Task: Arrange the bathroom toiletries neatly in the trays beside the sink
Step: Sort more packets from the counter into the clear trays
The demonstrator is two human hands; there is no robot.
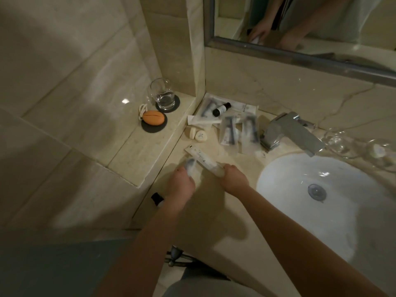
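Note:
My right hand (233, 179) grips one end of a long white wrapped toiletry packet (201, 157) lying on the counter left of the sink. My left hand (182, 184) holds a small clear packet (190, 165), blurred. In the corner a white tray (211, 97) holds a dark bottle (220, 109) and a clear sachet (206, 108). In front of it lie a white tube (203, 120), two round wrapped soaps (196, 133) and several clear packets with dark items (239, 130).
The white sink basin (321, 202) and chrome tap (289, 131) are to the right, with clear glasses (342, 144) behind. A ledge on the left carries a glass of water (162, 95) on a coaster and an orange soap (153, 118). A dark-capped bottle (157, 199) stands by my left wrist.

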